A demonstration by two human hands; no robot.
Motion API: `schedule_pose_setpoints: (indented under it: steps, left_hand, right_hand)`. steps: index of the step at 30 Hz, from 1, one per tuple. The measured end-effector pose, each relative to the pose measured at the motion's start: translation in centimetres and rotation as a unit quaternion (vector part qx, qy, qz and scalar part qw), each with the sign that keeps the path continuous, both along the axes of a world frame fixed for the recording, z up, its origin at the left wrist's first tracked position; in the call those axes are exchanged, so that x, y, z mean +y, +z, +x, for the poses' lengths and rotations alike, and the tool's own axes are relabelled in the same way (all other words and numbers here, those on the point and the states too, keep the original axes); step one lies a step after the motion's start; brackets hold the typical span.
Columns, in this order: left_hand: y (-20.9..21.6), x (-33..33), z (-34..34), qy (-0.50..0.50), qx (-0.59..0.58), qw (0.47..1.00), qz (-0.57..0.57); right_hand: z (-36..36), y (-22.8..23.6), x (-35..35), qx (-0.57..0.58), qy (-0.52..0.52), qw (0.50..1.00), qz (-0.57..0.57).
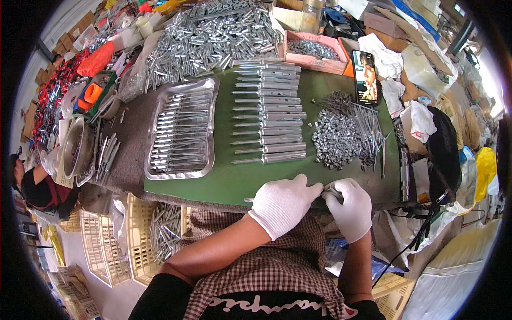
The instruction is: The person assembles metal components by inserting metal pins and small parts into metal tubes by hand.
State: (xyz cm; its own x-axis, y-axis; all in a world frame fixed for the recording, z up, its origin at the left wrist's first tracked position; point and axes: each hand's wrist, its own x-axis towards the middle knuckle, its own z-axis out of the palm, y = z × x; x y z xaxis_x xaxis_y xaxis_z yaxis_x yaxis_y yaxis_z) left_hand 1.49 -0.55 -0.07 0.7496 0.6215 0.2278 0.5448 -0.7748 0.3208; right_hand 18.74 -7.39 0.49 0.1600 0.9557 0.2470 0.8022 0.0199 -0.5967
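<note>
My left hand [285, 205], in a white knit glove, is closed around a slim metal rod [248, 200], whose end pokes out on the left. Facing it, my gloved right hand [350, 209] pinches a small grey metal part [335, 194] between thumb and fingers; whether it joins the rod is hidden. Both hands are at the near edge of a green mat [224, 184]. Beyond them lies a row of silver metal tubes [282, 109] with thin rods sticking out leftward. Right of the row is a heap of small metal pieces [336, 140], beside loose thin rods [370, 128].
A steel tray [212, 114] of metal rods is left of the row. At the back are a large pile of metal parts [213, 37], a pink box [320, 63] and a propped phone [366, 80]. Yellow crates [104, 248] stand below left. Another person [45, 184] is far left.
</note>
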Motion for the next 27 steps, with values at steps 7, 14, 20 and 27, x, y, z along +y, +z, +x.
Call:
schedule_pose_setpoints:
  steps: [7, 14, 20, 27]
  left_hand:
    - [-0.4, -0.2, -0.4, -0.004, -0.002, 1.0, 0.024]
    - [-0.1, 0.4, -0.6, -0.025, 0.041, 0.998, 0.037]
    - [0.2, 0.6, -0.5, -0.04, 0.044, 0.998, 0.028]
    - [-0.1, 0.5, -0.5, -0.012, 0.058, 0.996, 0.063]
  right_hand:
    - [0.3, -0.1, 0.2, 0.049, 0.012, 0.998, -0.025]
    - [-0.1, -0.7, 0.3, 0.045, -0.005, 0.999, 0.005]
    - [0.5, -0.1, 0.4, 0.05, 0.015, 0.998, -0.027]
    - [0.4, -0.2, 0.9, -0.015, 0.023, 1.0, -0.011]
